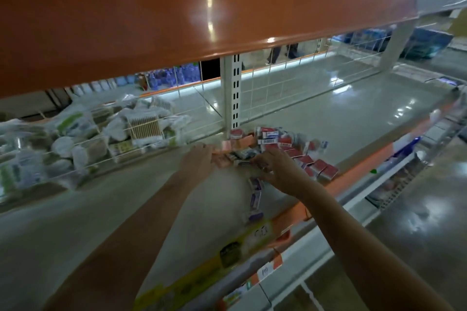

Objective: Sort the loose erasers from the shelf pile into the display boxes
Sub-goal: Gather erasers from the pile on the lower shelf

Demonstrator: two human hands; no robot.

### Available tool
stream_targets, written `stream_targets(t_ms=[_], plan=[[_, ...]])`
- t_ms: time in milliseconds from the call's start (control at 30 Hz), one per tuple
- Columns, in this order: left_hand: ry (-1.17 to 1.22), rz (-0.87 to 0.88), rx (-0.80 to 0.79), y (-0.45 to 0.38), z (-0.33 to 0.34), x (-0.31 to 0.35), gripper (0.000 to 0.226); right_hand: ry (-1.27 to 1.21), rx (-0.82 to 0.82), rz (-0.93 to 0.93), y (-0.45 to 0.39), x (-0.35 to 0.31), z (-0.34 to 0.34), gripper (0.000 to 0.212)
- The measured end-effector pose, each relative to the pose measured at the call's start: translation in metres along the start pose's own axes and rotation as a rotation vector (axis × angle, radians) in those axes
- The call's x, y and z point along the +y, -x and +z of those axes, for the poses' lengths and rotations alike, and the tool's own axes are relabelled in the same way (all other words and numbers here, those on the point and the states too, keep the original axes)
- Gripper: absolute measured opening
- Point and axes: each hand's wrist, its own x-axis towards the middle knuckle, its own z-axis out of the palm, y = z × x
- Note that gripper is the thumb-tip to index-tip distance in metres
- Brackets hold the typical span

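Both forearms reach over the shelf (328,118) to the eraser pile (283,144). Left hand (198,159) touches the pile's near-left edge, grip too blurred to tell; right hand (276,168) curls on erasers. Purple-white erasers (255,195) trail below the right hand. Bagged goods (83,139) behind a wire divider (113,156) lie left.
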Motion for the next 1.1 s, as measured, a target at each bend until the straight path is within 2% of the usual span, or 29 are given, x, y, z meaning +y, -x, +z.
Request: stream_targets(t_ms=[100, 333, 600, 800, 900, 1100], plan=[[0.065, -0.006, 0.062, -0.001, 0.004, -0.001, 0.033, -0.003, 0.082, 0.075, -0.008, 0.006, 0.004, 0.043], [0.166, -0.047, 0.119, 0.0, 0.008, -0.002, 0.025, 0.042, 0.112, 0.128, -0.02, 0.014, 0.014, 0.038], [0.276, -0.036, 0.241, 0.013, 0.007, -0.011, 0.015, -0.018, 0.122, 0.081, -0.018, 0.014, 0.011, 0.035], [0.419, 0.015, 0.31, 0.031, -0.009, -0.015, 0.009, -0.232, 0.179, 0.022, -0.018, -0.001, 0.003, 0.031], [0.488, 0.007, 0.32, 0.045, -0.022, -0.015, 0.007, -0.306, 0.222, -0.047, -0.017, -0.014, -0.002, 0.025], [0.612, -0.045, 0.296, 0.086, -0.039, -0.022, 0.01, -0.383, 0.149, -0.173, -0.01, -0.05, -0.006, 0.023]])
